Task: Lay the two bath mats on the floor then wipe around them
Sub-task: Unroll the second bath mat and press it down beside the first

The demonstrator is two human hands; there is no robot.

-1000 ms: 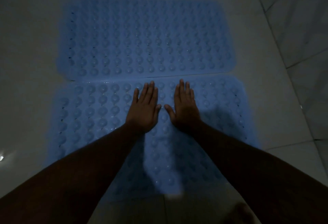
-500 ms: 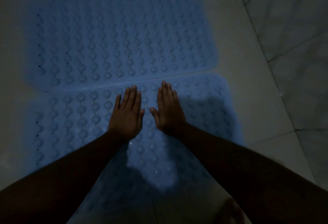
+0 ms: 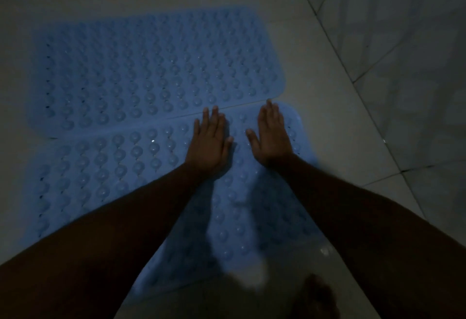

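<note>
Two blue bath mats lie flat on the pale tiled floor (image 3: 327, 91), long edges meeting along a thin seam. Farthest left spreads the far mat (image 3: 151, 66), its bumps running toward the floor's far edge; the near mat (image 3: 113, 167) sits just this side of it. My left hand (image 3: 209, 142) presses palm-down on the near mat, fingers flat and together, gripping nothing. My right hand (image 3: 273, 137) lies flat beside it near the mat's right end, equally spread, fingertips reaching the seam. Dim light hides finer detail.
</note>
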